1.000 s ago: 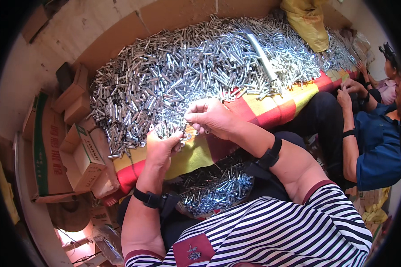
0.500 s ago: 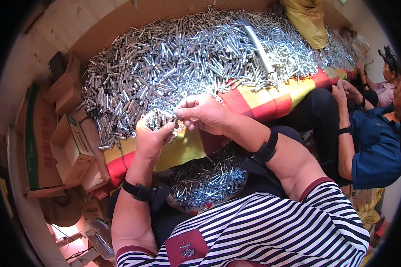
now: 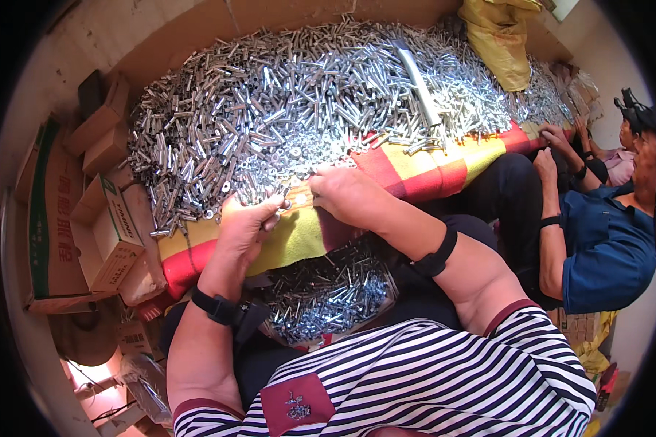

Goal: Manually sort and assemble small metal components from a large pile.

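My left hand [image 3: 242, 222] is closed around a bunch of small shiny metal fasteners [image 3: 254, 194], whose ends stick up above the fingers. Beside it on the right, my right hand [image 3: 348, 194] is bent down at the front edge of the heap, among small washers [image 3: 297, 195]. Its fingertips are curled together, and what they pinch is hidden. Beyond both hands spreads a large heap of silvery metal tubes [image 3: 270, 95]. Below, at my lap, a container holds many loose metal bolts [image 3: 328, 302].
A red and yellow checked blanket [image 3: 415, 175] covers the near edge. Cardboard boxes [image 3: 109, 240] stand at left. On the heap lies a long pale metal strip [image 3: 420, 87], with a yellow sack [image 3: 497, 44] at the back right. A co-worker in a blue shirt [image 3: 605, 240] sits at right, another person beyond.
My right hand has moved away from my left hand, rightward, down to the washers at the heap's edge. My left hand still grips the fasteners. The whole view has shifted slightly.
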Action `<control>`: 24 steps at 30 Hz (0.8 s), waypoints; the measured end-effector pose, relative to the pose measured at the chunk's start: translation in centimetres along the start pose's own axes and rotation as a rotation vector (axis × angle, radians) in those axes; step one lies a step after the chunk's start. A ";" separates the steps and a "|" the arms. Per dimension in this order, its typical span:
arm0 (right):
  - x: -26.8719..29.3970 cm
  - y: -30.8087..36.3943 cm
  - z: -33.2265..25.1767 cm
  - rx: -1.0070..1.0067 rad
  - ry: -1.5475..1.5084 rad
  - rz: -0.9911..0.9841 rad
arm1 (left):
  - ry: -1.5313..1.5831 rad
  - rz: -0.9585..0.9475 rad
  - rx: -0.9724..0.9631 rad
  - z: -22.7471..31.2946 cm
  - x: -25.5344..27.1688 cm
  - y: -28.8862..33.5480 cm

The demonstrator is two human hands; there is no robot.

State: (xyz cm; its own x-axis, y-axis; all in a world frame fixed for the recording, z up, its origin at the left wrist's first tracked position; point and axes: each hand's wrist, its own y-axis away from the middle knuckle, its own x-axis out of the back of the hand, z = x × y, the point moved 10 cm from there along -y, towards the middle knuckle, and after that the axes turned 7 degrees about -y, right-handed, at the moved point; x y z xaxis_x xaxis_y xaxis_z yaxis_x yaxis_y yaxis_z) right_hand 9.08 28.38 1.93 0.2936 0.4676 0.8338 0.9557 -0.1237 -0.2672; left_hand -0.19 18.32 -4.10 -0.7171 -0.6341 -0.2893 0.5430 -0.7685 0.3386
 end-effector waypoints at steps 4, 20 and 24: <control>0.5 -0.6 2.6 -0.291 -0.699 0.084 | -0.026 -0.013 -0.009 0.1 -0.5 0.2; -0.6 -1.0 2.2 -0.373 -1.123 0.211 | 0.002 -0.066 0.090 0.5 -1.2 0.1; -0.8 -1.5 3.0 -0.386 -0.809 0.116 | -0.120 -0.027 0.007 1.5 -1.0 -0.2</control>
State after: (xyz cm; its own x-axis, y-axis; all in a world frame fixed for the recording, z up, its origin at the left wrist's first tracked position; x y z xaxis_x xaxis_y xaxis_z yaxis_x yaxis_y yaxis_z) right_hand 7.39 30.80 0.25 0.4226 0.8886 0.1784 0.9048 -0.4251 -0.0259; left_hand -0.26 19.28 -2.50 -0.7788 -0.5980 -0.1894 0.5198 -0.7842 0.3389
